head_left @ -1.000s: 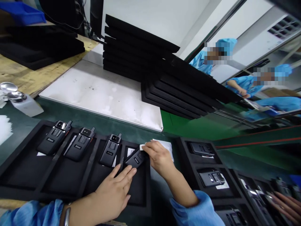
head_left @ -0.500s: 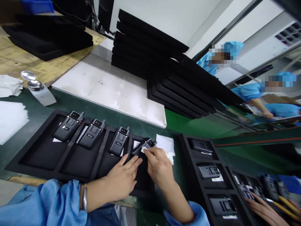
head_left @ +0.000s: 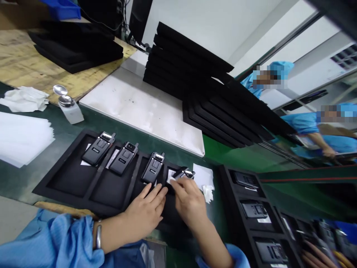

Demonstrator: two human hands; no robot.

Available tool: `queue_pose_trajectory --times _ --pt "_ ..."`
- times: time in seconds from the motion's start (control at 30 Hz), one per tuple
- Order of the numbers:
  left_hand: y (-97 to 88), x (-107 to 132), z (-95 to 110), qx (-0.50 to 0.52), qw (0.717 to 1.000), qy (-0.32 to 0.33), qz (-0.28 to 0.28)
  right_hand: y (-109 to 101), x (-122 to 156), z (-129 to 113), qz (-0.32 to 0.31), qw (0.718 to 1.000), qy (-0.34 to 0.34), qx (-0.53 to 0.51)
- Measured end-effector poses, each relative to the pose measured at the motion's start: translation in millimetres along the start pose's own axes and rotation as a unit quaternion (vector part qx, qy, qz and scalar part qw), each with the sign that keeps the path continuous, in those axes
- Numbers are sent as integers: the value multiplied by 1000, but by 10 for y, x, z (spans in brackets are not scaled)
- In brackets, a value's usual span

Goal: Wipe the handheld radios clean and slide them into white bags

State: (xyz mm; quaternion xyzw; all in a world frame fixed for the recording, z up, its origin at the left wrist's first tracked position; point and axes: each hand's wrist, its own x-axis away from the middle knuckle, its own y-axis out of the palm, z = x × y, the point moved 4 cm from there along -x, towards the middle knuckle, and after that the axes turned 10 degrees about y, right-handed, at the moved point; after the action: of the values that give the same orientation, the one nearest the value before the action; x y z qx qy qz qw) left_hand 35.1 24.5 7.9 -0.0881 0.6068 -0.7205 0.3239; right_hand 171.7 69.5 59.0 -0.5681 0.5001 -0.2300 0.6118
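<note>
A black foam tray [head_left: 65, 197] with compartments lies in front of me, holding several black handheld radios, such as the third radio [head_left: 153, 167]. My right hand [head_left: 191, 201] pinches a small white wipe [head_left: 172, 180] against the rightmost radio [head_left: 182, 172], which lies tilted and is partly hidden by my fingers. My left hand [head_left: 147, 204] rests with fingers stretched out over the tray, just below the third radio, and holds nothing. White label slips lie under or beside the radios.
A pump bottle [head_left: 73, 111] with its lid up, crumpled tissue [head_left: 25, 99] and white sheets [head_left: 23, 137] are at left. Black foam stacks [head_left: 192, 56] stand behind. Another radio tray [head_left: 242, 232] is at right, beside a co-worker's hand [head_left: 320, 257]. Other people sit beyond.
The view has swung slightly left, so the tray and bench appear further right. My right hand stays at the rightmost radio with the wipe; my left hand stays flat by the third.
</note>
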Motion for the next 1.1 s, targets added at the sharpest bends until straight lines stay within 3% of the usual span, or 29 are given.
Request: queue_pose_trajectory --times 0.1,0.2,0.37,0.43,0.57,0.73,0.87,1.1 --pt "-27 165 -100 -11 999 -43 -15 248 -384 -326 -23 998 -61 -25" --pt "-26 234 -151 -1 999 -45 -22 368 -455 -380 -49 994 -97 -12" --pt "-85 249 -165 1 1000 -30 9 171 -146 -112 -45 994 -95 8" --pt "-143 296 -191 -3 999 -26 23 88 -145 -123 -28 997 -76 -5" --pt "-320 572 -357 -48 995 -62 53 162 -422 -516 -7 995 -89 -54" --pt "-444 994 -600 -79 984 -151 56 545 -823 -1086 -6 985 -151 -82" --pt "-399 1089 -632 -57 985 -156 55 797 -1054 -1342 -27 981 -176 -71" --pt "-496 1256 -698 -51 978 -190 69 871 -1402 -1730 -12 979 -176 -104"
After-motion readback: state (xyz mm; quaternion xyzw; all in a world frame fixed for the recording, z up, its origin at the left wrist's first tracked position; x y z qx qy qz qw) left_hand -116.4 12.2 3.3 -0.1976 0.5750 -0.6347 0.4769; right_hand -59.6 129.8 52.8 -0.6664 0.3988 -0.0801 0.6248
